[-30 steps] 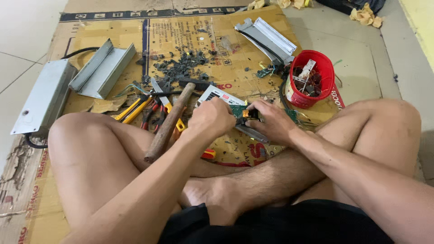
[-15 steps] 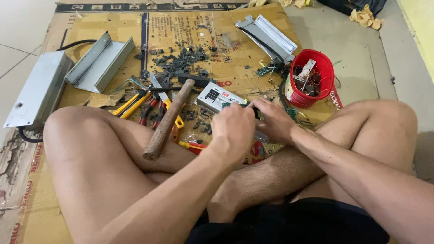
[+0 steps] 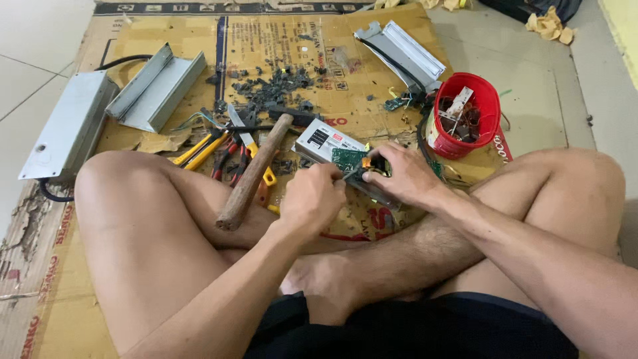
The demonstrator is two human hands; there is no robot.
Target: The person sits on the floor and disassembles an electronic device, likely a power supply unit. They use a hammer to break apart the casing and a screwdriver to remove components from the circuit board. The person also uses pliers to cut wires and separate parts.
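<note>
A small silver power supply case [image 3: 323, 141] lies on the cardboard in front of my crossed legs, with a green circuit board [image 3: 347, 159] sticking out of it. My right hand [image 3: 403, 177] grips the case and board from the right, thumb near an orange part. My left hand [image 3: 311, 197] sits at the board's left edge with its fingers pinched on it. Whether a small tool is in those fingers is hidden.
A wooden-handled hammer [image 3: 251, 174] leans on my left leg. Yellow-handled pliers [image 3: 198, 150] and red-handled pliers [image 3: 229, 159] lie beside it. A red bucket [image 3: 488, 110] of parts stands at the right. Grey metal casings [image 3: 156, 90] [image 3: 70, 126] [image 3: 404, 52] and black debris [image 3: 272, 86] lie further off.
My left hand slid right over the board half a second ago and has now drawn back to its left edge. My right hand has kept its grip.
</note>
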